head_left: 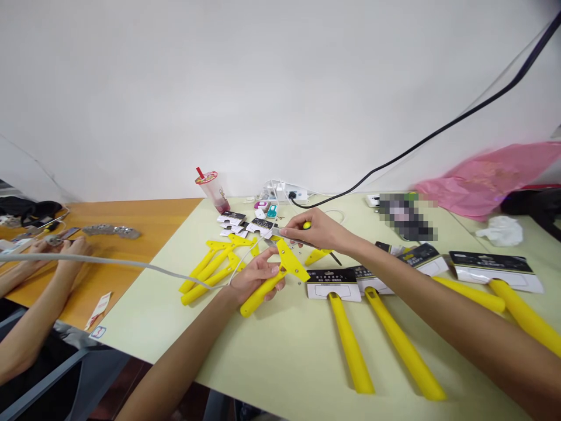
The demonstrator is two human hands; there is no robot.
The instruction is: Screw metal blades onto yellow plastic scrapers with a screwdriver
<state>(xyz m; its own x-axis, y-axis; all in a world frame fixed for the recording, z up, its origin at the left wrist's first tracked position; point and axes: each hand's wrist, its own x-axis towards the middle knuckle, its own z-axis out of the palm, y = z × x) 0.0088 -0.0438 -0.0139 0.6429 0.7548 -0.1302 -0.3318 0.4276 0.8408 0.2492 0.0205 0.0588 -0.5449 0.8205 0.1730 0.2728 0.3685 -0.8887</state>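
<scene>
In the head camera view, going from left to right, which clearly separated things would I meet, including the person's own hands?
Shiny metal pieces → drink cup → left hand, holding a yellow tool → right hand → crumpled white tissue.

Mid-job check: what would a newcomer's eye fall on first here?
The bright yellow tool in the left grip, near the centre, with yellow handles at lower right. Then the thick black cable across the upper right, and the pink plastic bag at far right.
</scene>
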